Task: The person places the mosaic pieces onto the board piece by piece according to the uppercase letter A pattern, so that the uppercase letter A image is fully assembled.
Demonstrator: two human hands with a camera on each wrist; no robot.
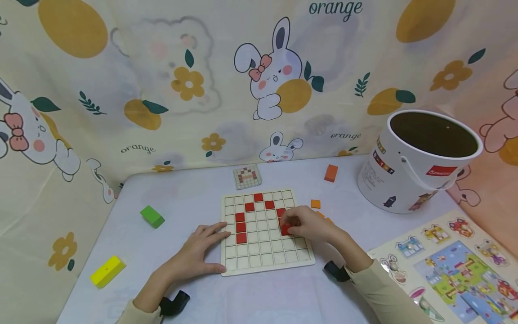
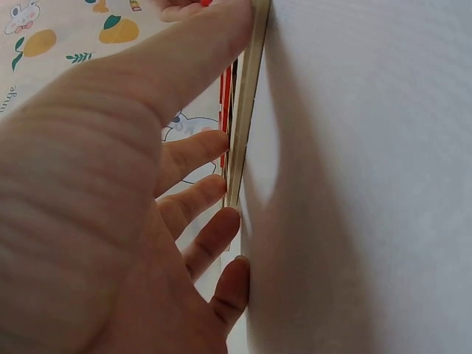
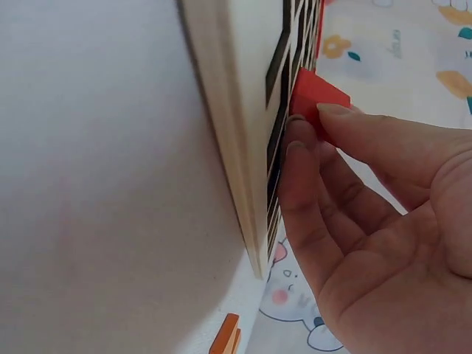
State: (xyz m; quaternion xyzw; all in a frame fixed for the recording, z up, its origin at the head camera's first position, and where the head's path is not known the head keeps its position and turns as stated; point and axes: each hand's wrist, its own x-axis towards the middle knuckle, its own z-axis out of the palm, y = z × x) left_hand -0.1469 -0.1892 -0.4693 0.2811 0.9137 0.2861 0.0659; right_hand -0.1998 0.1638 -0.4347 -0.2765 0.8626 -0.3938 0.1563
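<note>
A wooden grid board point(image 1: 259, 249) lies flat on the white table, with several red square tiles point(image 1: 240, 217) set in its cells in an arch-like arrangement. My right hand point(image 1: 309, 223) pinches one red tile point(image 3: 311, 99) between thumb and fingers, right at the grid near the board's right side. My left hand point(image 1: 196, 254) rests along the board's left edge, fingers spread and fingertips touching it, with the thumb at the near left corner. Behind the board sits a small pattern card point(image 1: 247, 176) showing a similar red design on a grid.
Orange tiles point(image 1: 315, 204) lie right of the board, partly hidden by my right hand. An orange block point(image 1: 331, 173) is farther back. Green point(image 1: 152, 217) and yellow point(image 1: 107, 271) blocks lie left. At right stand a white bucket point(image 1: 372, 180) and a picture puzzle board point(image 1: 388, 243).
</note>
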